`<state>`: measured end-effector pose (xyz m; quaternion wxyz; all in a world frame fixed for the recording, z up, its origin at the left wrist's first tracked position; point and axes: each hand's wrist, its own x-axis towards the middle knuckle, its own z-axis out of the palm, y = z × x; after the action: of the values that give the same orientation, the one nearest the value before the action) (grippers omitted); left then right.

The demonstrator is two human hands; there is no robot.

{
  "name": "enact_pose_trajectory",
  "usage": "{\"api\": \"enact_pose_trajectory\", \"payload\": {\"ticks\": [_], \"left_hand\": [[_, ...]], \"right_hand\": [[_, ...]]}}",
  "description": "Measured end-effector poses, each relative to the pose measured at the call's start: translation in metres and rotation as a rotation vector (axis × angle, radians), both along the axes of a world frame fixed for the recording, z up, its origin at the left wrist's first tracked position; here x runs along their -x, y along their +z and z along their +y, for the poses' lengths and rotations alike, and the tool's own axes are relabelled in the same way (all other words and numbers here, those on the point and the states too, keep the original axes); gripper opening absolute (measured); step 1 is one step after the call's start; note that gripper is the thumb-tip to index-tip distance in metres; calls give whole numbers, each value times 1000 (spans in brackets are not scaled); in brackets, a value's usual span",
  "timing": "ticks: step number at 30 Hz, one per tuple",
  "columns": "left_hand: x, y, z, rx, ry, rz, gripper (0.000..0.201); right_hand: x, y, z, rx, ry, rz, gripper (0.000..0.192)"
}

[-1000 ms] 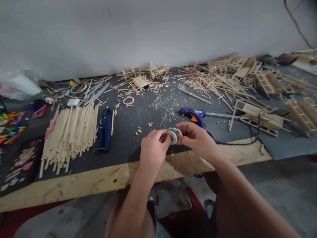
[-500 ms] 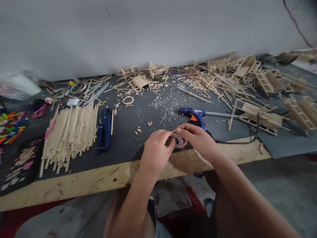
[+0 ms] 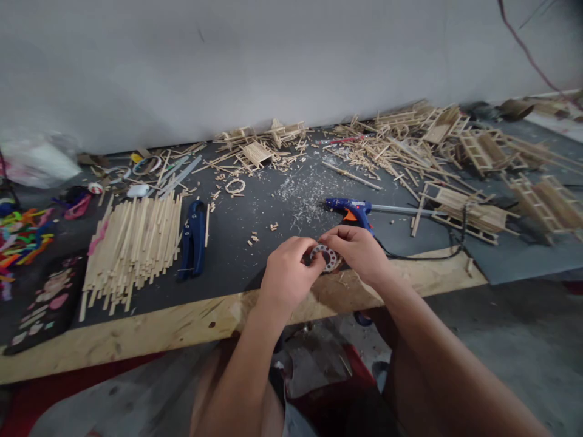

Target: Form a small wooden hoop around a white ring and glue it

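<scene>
I pinch a small round wheel of thin wood strips with a pale ring inside (image 3: 324, 257) between both grips, left hand (image 3: 286, 280) and right hand (image 3: 359, 255) pressed on its rim, just above the near edge of the dark worktop (image 3: 237, 230). Squeezing too hard could crack the strips. The blue hot-glue gun (image 3: 353, 210) lies just behind my right hand, so I could burn myself on it.
</scene>
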<state>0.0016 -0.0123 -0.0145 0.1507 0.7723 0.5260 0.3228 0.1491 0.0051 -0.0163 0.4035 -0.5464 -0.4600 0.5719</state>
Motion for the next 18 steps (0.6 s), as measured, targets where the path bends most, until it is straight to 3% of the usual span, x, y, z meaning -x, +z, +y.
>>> {"api": "enact_pose_trajectory", "payload": {"ticks": [18], "left_hand": [[7,9,9,-31,14,-114,11]], "right_hand": [[-1,7,11,-48,122,92,22]]}}
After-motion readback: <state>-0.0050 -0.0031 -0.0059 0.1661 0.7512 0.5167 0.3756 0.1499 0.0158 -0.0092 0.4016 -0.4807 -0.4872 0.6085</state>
